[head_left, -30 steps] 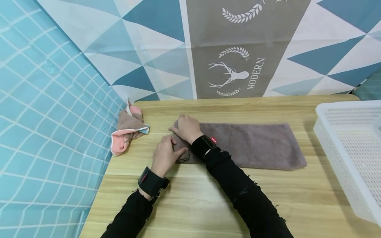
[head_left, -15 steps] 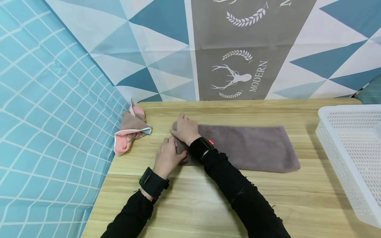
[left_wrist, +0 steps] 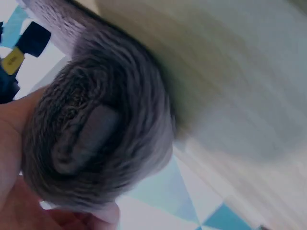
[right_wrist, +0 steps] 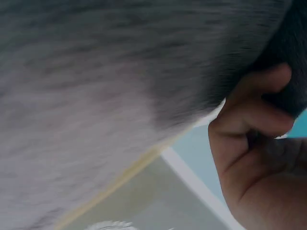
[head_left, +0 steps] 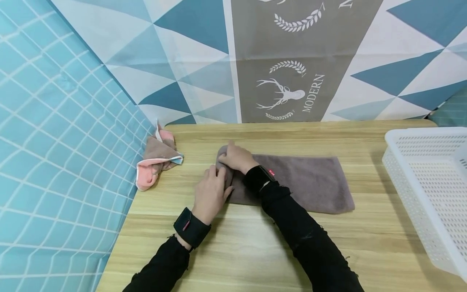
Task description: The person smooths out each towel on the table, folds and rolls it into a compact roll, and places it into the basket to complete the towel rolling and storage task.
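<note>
A grey-brown towel [head_left: 310,182] lies lengthwise on the table, its left end wound into a thick roll. Seen end-on in the left wrist view, the rolled towel [left_wrist: 96,124] shows its spiral of layers. My left hand [head_left: 209,194] grips the near end of the roll, thumb on one side and fingers on the other. Farther back, my right hand [head_left: 238,158] holds the far end of the roll; its curled fingers [right_wrist: 259,122] touch the towel in the right wrist view. A small red tag [head_left: 271,172] shows beside the right wristband.
A crumpled pink and brown cloth [head_left: 157,158] lies at the table's left, by the blue checked curtain [head_left: 73,162]. To the right stands a white perforated basket [head_left: 419,194]. A patterned hanging cloth [head_left: 197,61] rises behind the wooden table [head_left: 237,251].
The towel's left end has been rolled further into a thicker roll, and both hands have shifted slightly right with it. The flat part's right edge has slid left, away from the basket.
</note>
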`<state>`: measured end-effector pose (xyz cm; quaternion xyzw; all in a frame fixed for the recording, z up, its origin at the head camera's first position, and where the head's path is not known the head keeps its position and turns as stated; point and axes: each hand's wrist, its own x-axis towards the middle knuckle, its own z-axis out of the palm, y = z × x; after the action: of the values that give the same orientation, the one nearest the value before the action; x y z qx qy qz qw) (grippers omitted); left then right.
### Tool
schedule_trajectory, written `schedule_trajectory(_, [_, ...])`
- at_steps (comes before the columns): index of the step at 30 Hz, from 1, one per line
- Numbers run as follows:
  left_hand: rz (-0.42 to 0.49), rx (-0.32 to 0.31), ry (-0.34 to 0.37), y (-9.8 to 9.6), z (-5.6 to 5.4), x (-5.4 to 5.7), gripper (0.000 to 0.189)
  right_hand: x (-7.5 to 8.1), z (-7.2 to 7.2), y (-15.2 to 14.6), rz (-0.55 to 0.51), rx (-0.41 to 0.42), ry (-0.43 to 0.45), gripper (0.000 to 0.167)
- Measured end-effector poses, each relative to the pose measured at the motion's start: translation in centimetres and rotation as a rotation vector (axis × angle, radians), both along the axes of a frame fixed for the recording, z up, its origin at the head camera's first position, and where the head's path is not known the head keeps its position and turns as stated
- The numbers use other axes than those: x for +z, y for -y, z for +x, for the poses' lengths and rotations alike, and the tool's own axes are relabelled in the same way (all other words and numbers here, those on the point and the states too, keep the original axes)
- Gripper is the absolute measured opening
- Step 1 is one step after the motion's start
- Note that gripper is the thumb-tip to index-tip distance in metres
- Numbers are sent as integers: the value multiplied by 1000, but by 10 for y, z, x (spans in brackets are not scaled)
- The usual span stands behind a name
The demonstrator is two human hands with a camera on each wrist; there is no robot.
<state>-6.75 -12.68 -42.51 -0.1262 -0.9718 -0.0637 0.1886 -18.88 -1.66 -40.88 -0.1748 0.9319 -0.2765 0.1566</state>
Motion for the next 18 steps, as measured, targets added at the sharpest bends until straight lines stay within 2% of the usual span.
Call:
schedule_trajectory(3, [117,-92,5,-2,1,4,22,0,-3,-13,25,-6,23,78])
schedule_trajectory(6, [282,-156,86,-3,2,8,3,3,-6,-20,72,-38,1,72])
schedule_trajectory(8, [346,-178,140,-4,2,9,7,5,-6,-24,89,-60,-11,69])
schedule_trajectory(12, [390,-183,203,-7,0,9,12,7,-7,-25,71,-65,-31,72])
schedule_trajectory(15, [387,-173,200,-9,-2,7,12,4,-6,-25,51,-38,-52,60])
schedule_trajectory(18, [372,-117,188,-9,-2,3,18,2,-5,-23,49,-7,-86,44])
